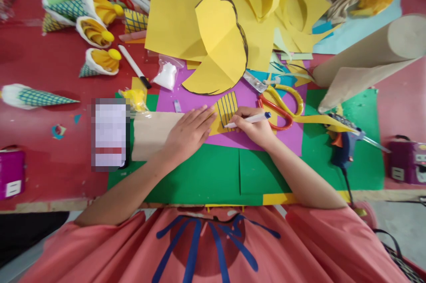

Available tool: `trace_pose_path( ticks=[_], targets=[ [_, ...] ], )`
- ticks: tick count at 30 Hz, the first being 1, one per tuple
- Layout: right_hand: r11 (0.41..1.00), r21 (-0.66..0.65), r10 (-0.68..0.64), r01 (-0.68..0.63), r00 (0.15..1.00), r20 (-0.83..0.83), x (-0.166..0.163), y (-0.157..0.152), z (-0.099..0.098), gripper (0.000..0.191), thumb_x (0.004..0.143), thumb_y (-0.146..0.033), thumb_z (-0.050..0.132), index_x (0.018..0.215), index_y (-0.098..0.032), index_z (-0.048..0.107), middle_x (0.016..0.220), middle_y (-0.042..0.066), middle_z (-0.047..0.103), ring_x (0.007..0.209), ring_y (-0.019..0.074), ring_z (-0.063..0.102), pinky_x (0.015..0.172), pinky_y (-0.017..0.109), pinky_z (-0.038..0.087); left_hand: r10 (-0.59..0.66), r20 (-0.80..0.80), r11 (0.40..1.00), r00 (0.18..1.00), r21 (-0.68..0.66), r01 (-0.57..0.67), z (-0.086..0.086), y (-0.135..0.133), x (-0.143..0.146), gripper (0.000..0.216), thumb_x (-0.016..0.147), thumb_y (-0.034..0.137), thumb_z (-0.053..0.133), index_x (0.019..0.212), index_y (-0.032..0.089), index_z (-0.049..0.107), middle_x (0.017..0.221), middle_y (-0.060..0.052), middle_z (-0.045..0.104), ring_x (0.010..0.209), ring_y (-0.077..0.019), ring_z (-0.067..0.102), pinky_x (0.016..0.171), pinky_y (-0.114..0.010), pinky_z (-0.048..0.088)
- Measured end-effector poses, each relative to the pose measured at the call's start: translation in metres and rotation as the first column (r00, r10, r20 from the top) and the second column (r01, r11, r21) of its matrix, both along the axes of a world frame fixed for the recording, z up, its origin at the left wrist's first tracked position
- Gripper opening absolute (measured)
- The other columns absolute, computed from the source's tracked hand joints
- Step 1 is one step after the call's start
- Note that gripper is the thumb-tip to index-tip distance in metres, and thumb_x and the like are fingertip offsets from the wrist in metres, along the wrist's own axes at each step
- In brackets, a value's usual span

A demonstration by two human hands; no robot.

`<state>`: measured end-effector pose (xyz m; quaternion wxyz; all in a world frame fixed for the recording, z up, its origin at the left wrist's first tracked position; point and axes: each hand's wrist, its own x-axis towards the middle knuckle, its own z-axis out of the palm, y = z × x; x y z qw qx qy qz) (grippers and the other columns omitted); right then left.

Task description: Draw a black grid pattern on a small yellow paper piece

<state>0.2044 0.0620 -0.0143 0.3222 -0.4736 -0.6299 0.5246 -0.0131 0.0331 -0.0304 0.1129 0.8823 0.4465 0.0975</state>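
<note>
My right hand [251, 126] grips a white marker [254, 118] with a blue end, its tip touching a small yellow paper piece [227, 109] marked with dark parallel lines. Flat on the left part of that piece lies my left hand [191, 131], fingers stretched out. A beige paper strip [151, 136] runs under or beside the left hand. Scissors [278, 105] with one red and one yellow handle lie just beyond my right hand. Above both hands is a rounded yellow cutout [222, 52] with a black outline on part of its edge.
A phone [110, 134] lies left. Finished paper cones [100, 61] with yellow centres are at the back left. On the right are a glue gun [344, 141] and a beige paper roll [366, 52]. A capped marker [135, 66] and a bag of white stuff [167, 74] lie further back.
</note>
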Motion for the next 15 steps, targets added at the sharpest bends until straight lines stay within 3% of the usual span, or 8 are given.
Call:
trace_pose_path(
  ticks=[15],
  targets=[
    [0.999, 0.037, 0.019, -0.02, 0.999, 0.037, -0.0008, -0.0002, 0.0008, 0.023, 0.078, -0.022, 0.051, 0.055, -0.017, 0.051, 0.052, -0.003, 0.051, 0.048, 0.0074, 0.041, 0.047, 0.023, 0.03, 0.0, -0.001, 1.0, 1.0, -0.001, 0.0, 0.0006, 0.0005, 0.0003, 0.044, 0.096, 0.023, 0.037, 0.139, 0.017, 0.044, 0.145, -0.009, 0.046, 0.138, -0.0235, 0.038, 0.112, -0.043, 0.035]
  ],
)
